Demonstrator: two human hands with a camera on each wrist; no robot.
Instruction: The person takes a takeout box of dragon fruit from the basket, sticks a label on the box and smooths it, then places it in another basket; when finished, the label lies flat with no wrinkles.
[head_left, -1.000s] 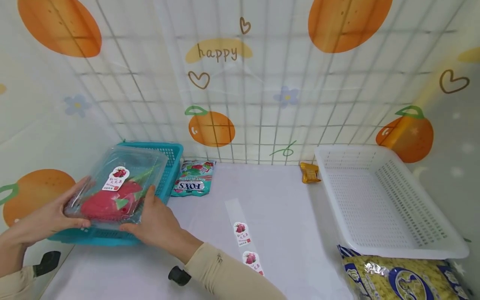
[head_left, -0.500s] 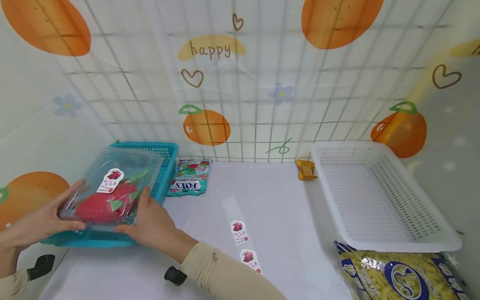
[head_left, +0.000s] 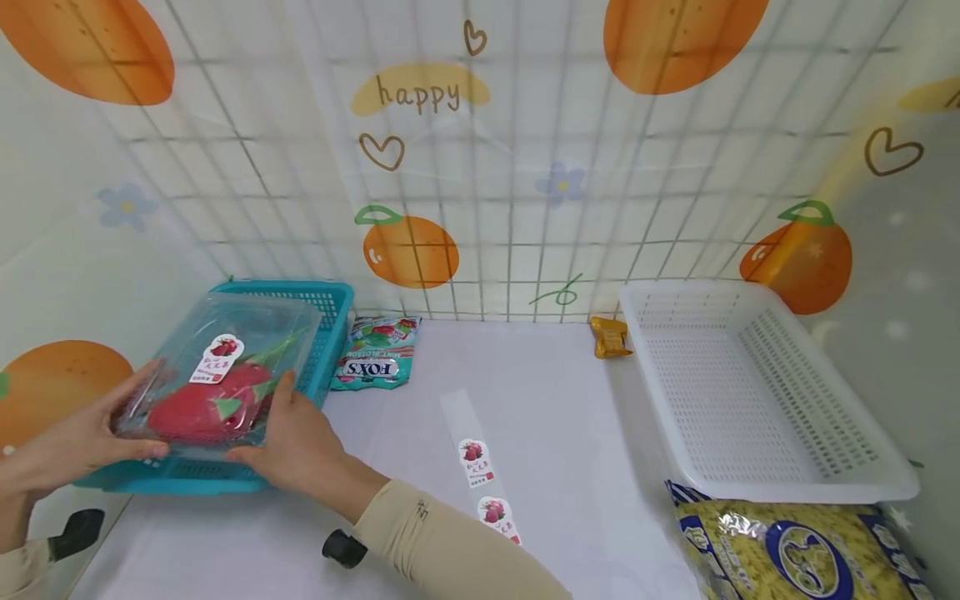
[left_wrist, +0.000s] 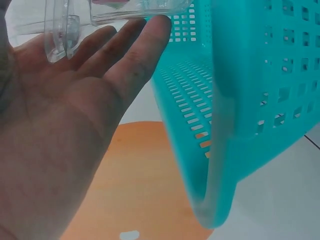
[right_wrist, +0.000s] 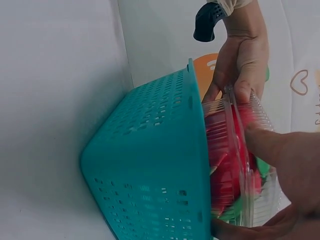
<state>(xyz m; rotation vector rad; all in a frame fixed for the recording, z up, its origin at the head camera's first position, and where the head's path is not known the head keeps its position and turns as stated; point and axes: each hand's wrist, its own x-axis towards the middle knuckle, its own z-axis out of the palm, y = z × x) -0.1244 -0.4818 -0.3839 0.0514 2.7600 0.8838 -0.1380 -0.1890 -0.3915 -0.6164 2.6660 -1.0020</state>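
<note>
Both hands hold a clear plastic clamshell box (head_left: 258,321) over the teal basket (head_left: 341,325), at the left in the head view. Inside lies a red dragon fruit (head_left: 191,412) with green leaf tips, and a dragon-fruit sticker (head_left: 217,360) is on the lid. My left hand (head_left: 86,437) grips the near left corner, thumb on the front edge; its fingers (left_wrist: 137,55) reach beneath the box in the left wrist view. My right hand (head_left: 303,442) holds the right side, its thumb along the near edge. In the right wrist view, the box's lower part (right_wrist: 225,175) sits at the basket rim (right_wrist: 200,145).
A strip of dragon-fruit stickers (head_left: 476,467) lies mid-table. Behind it is a teal Fox's candy bag (head_left: 378,354). To the right stand a small gold packet (head_left: 611,337), a white basket (head_left: 667,417) and a yellow pasta bag (head_left: 795,550). A patterned cloth wall (head_left: 495,167) closes the back.
The whole head view has shifted slightly, so everything appears a little further left. Hands and box stay over the teal basket, their hold unchanged.
</note>
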